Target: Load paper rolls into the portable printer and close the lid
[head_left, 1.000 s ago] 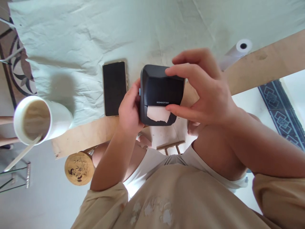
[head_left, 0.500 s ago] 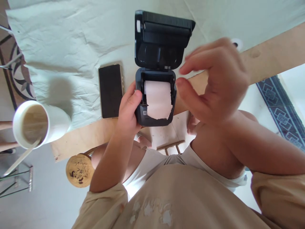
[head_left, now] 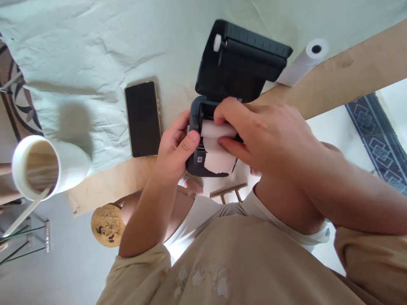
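A small black receipt printer (head_left: 197, 166) is held by its left side in my left hand (head_left: 173, 152), thumb near the paper bay. Its lid (head_left: 241, 63) is swung up and back, showing a dark roller and a white gear. Inside the bay lies a paper roll (head_left: 218, 129), its torn loose end hanging over the printer's front. My right hand (head_left: 270, 135) reaches in from the right, with thumb and forefinger closed on the roll. The far end of the roll is hidden behind those fingers.
Left of the printer a phone (head_left: 143, 118) lies on the pale cloth (head_left: 95, 42). A white cup (head_left: 71, 163) with brown drink and a stirrer stands at the table's left. Another white paper roll (head_left: 302, 63) rests by the wooden edge (head_left: 352, 76) at right. A round stool (head_left: 108, 225) is below.
My right hand has moved left into the printer bay and closed on the paper roll. The printer has shifted right and tilted slightly, uncovering more of the other roll.
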Motion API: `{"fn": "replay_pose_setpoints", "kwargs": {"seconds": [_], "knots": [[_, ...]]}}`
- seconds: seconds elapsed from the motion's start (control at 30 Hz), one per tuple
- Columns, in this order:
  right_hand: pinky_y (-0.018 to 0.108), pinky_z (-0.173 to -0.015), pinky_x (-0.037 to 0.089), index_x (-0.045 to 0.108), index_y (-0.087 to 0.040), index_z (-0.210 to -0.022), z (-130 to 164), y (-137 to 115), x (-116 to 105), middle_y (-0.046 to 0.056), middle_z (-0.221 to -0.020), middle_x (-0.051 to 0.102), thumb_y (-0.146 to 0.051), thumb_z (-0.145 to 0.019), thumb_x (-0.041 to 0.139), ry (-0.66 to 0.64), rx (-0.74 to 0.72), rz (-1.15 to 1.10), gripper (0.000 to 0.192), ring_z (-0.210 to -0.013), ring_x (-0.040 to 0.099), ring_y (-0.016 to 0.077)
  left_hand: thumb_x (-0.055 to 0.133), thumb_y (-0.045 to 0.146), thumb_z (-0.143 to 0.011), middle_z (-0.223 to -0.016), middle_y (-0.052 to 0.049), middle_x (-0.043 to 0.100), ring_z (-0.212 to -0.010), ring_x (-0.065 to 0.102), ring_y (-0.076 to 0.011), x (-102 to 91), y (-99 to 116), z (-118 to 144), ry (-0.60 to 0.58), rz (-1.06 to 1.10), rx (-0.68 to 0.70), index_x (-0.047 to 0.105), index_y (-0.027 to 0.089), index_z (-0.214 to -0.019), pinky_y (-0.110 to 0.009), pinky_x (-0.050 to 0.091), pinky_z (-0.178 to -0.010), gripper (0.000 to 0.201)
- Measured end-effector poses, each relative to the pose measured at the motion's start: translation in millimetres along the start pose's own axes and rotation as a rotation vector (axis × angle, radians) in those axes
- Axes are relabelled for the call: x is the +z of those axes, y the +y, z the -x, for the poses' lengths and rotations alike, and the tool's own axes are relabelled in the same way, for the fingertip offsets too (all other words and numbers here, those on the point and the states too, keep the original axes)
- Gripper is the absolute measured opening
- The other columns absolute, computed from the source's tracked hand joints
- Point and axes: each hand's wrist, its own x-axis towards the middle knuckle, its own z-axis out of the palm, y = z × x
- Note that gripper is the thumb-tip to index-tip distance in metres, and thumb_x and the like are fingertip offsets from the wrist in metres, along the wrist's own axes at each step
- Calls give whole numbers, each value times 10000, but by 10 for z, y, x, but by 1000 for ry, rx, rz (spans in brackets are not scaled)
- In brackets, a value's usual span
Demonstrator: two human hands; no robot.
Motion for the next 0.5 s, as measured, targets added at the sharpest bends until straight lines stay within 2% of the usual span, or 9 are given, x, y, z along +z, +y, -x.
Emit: {"fn": "replay_pose_setpoints", "kwargs": {"seconds": [0.1,0.2,0.27,0.33,0.4,0.5], "knots": [[252,-478,271,550,-254,-981,-40,21,-82,-50,-728,618,-194,-731,650,-35,66,-308,276,-501,417,74,634,486,-952,-1013,-62,752,-1108,711,-229,36,1,-6,73,26,20,736,188,-1167,-275,604,-869,382],[229,-499,351,521,-251,-1070,-87,87,-163,-49,-880,658,-209,-776,663,-38,105,-796,330,-555,504,53,655,465,-952,-817,-7,712,-897,721,-142,74,15,-28,171,67,26,762,189,-1001,-206,581,-772,299],[233,-460,360,506,-246,-1115,-132,167,-150,-46,-826,622,-210,-815,602,57,190,-1101,317,-574,529,81,688,448,-937,-858,8,729,-836,714,-109,84,16,-48,226,108,26,762,188,-996,-193,577,-771,276],[257,-415,366,513,-245,-1042,-182,260,-74,-34,-747,547,-197,-798,542,186,325,-1278,251,-578,529,121,705,458,-923,-926,2,753,-830,726,-117,83,9,-64,276,145,10,755,184,-1017,-221,593,-812,294],[281,-412,384,516,-245,-981,-216,344,26,-14,-741,511,-239,-771,564,289,401,-1270,215,-591,540,145,700,467,-923,-936,-3,763,-832,741,-136,79,-2,-74,313,167,-14,745,184,-1019,-257,609,-836,302],[299,-550,480,502,-236,-988,-213,432,133,11,-866,563,-298,-788,646,357,318,-939,254,-662,569,134,684,466,-932,-945,-1,764,-853,747,-142,81,-6,-75,320,165,-25,739,191,-1021,-261,615,-823,294]]}}
